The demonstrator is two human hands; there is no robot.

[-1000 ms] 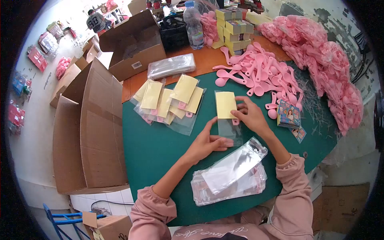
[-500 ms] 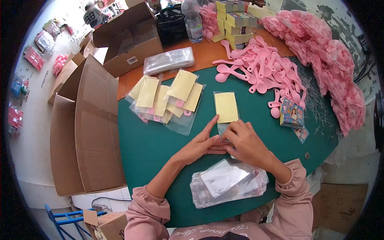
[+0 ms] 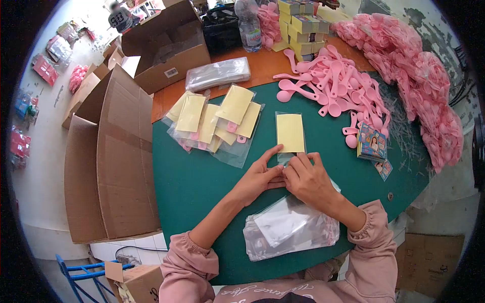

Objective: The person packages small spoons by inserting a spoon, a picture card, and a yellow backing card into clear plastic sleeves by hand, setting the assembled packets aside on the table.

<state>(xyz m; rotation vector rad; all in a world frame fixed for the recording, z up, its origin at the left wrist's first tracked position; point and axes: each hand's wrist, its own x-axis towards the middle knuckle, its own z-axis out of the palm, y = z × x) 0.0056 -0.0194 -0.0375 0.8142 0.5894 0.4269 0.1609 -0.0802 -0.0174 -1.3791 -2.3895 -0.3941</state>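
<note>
A clear plastic bag holding a pale yellow card [image 3: 290, 133] lies flat on the green table, its lower end toward me. My left hand [image 3: 256, 179] grips that lower end from the left, index finger stretched along the bag's edge, thumb near the right fingertips. My right hand [image 3: 312, 181] is closed on the same end from the right, fingers bent; the plastic between them is partly hidden. Just below the hands is a stack of clear plastic bags [image 3: 288, 230]. Filled bags with yellow cards [image 3: 191, 115] and pink spoons lie in an overlapping pile at left.
Loose pink spoons [image 3: 336, 83] are heaped at right, near a stack of printed cards [image 3: 371, 142]. Bagged pink spoons [image 3: 399, 65] line the right edge. Behind stand a water bottle [image 3: 249, 28], card stacks [image 3: 306, 38] and a plastic packet [image 3: 217, 73]. Cardboard boxes [image 3: 126, 156] flank the left side.
The view has shifted slightly, so the scene sits a little further right. The right-hand fingers have changed their bend slightly at the bag's lower end. The bag stays in place.
</note>
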